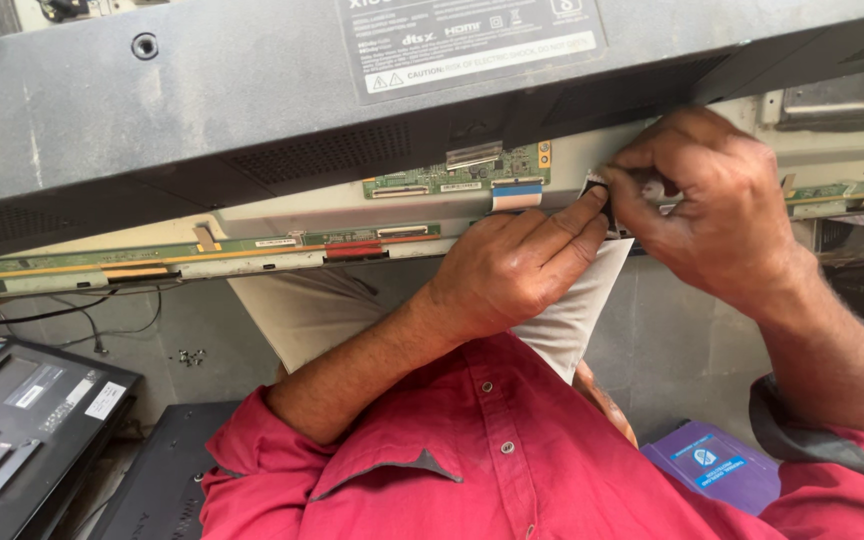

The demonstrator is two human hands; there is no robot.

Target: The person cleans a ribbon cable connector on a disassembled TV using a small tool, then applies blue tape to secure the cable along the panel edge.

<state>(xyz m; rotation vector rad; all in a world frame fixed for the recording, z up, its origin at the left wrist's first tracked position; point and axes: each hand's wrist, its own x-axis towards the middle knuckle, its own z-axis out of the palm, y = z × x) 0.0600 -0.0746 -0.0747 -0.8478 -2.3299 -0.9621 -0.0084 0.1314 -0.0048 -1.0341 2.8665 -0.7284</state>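
Hands meet at a small white connector [595, 183]: left hand [512, 265] and right hand [717, 205] both pinch it.

Both hands work at the lower edge of a flat grey television back [202, 90], where green circuit boards [457, 175] sit exposed. The left hand [517, 265] and the right hand [707, 205] pinch a small white piece [595, 182] between their fingertips, just right of a blue ribbon cable [517, 193]. A white sheet [572, 320] lies under the left hand, above red shirt sleeves [472, 450].
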